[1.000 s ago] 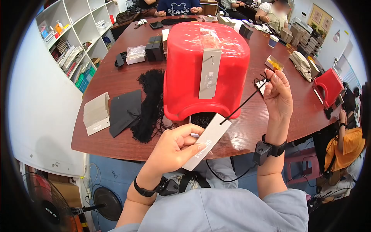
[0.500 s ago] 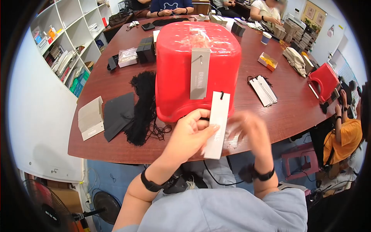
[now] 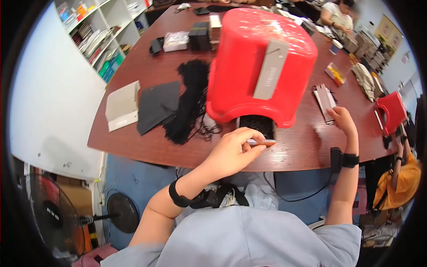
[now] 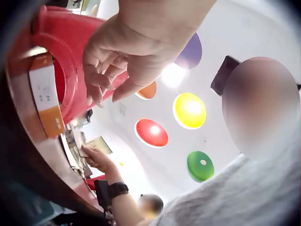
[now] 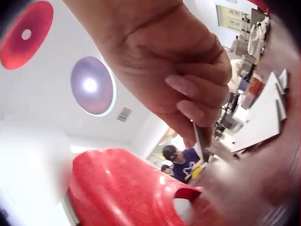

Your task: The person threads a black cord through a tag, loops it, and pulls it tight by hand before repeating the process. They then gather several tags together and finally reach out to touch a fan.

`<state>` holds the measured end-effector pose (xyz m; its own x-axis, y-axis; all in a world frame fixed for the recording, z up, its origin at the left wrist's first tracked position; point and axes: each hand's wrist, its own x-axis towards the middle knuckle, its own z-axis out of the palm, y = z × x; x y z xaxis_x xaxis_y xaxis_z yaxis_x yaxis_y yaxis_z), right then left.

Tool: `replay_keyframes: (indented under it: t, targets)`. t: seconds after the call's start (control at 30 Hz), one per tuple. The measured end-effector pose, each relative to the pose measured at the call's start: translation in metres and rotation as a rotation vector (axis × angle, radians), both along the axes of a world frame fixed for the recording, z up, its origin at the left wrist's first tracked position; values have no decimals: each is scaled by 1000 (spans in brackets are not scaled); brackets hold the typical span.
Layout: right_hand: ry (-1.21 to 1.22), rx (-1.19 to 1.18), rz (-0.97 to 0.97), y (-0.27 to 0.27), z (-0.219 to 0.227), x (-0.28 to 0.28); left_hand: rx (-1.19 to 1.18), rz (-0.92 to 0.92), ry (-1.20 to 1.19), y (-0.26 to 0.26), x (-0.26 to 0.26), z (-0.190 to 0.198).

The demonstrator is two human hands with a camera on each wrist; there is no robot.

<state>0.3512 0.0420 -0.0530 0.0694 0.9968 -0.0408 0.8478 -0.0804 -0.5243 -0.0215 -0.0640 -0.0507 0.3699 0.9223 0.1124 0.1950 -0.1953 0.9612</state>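
Observation:
My left hand (image 3: 235, 149) hovers at the table's front edge, fingers loosely bent with nothing between them in the left wrist view. Its fingertips overlap the front of an orange-and-white box (image 4: 50, 122) that holds black strings (image 3: 255, 124). That box sits in the arched opening of an upturned red plastic stool (image 3: 238, 66). Over on the right, my right hand (image 3: 344, 119) pinches a long hang tag (image 3: 324, 95) between thumb and fingers. The held tag lies over a pile of pale tags (image 5: 261, 117). A grey sample tag (image 3: 270, 71) hangs on the stool's front.
Left of the stool lie a bundle of black cords (image 3: 191, 84), black tags (image 3: 155, 102) and a beige stack (image 3: 122, 107). Farther back stand dark boxes (image 3: 199, 38). A small box of yellow bits (image 3: 336, 73) and another red stool (image 3: 391, 111) are at right.
My right hand has moved right with the tag, from in front of the stool to the pile. The left hand has let go of the tag. The head view has shifted.

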Motion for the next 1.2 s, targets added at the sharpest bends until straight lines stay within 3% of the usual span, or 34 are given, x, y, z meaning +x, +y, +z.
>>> replay_keyframes:
  t: [0.07, 0.1, 0.2, 0.27, 0.33, 0.4, 0.57, 0.67, 0.8, 0.87, 0.93, 0.97, 1.0, 1.03, 1.07, 1.1, 1.17, 1.2]
  targets:
    - [-102, 32, -77, 12, -22, 19, 18, 80, 70, -2, -16, -9]
    - [-102, 87, -108, 10, -30, 23, 142, 144, 137, 0, -26, -19]
    - [-245, 54, -284, -10, -6, -4, 197, 358, 274, 6, -59, -22]
    - [-271, 125, -267, -20, -1, -9, 288, 458, 385, 13, -79, -26]
    - [-296, 166, -243, -28, 0, -16, 226, 418, 444, 17, -87, -21]
    - [-115, 167, -172, -38, 3, -34, 197, 382, 469, 19, -86, -22]
    - [-22, 174, -68, -52, 2, -63, 482, 406, 670, 29, -70, -39]
    - [12, 171, -22, -58, 3, -72, 421, 357, 773, 31, -71, -40]
    - [29, 206, 7, -69, 6, -78, 430, 364, 728, 31, -71, -33]
    - [183, 237, 62, -80, 11, -88, 313, 378, 441, 22, -68, -14]
    - [501, 103, 166, -96, 13, -110, 343, 402, 311, 11, -57, 6]
    - [703, -116, 246, -106, 18, -122, 371, 425, 181, 4, -49, 15]
    - [874, -307, 350, -115, 20, -139, 463, 364, 172, -3, -41, 21]
    - [975, -382, 578, -118, 16, -154, 554, 301, 164, -9, -33, 24]
    - [1233, -592, 643, -122, 8, -172, 663, 182, 182, -16, -23, 22]
    - [1507, -772, 651, -126, -2, -188, 773, 61, 199, -22, -14, 19]
    - [1666, -914, 323, -124, 0, -205, 709, -141, 144, -35, -2, 8]
    - [1664, -909, 319, -120, -1, -204, 656, -249, 245, -42, -2, 13]
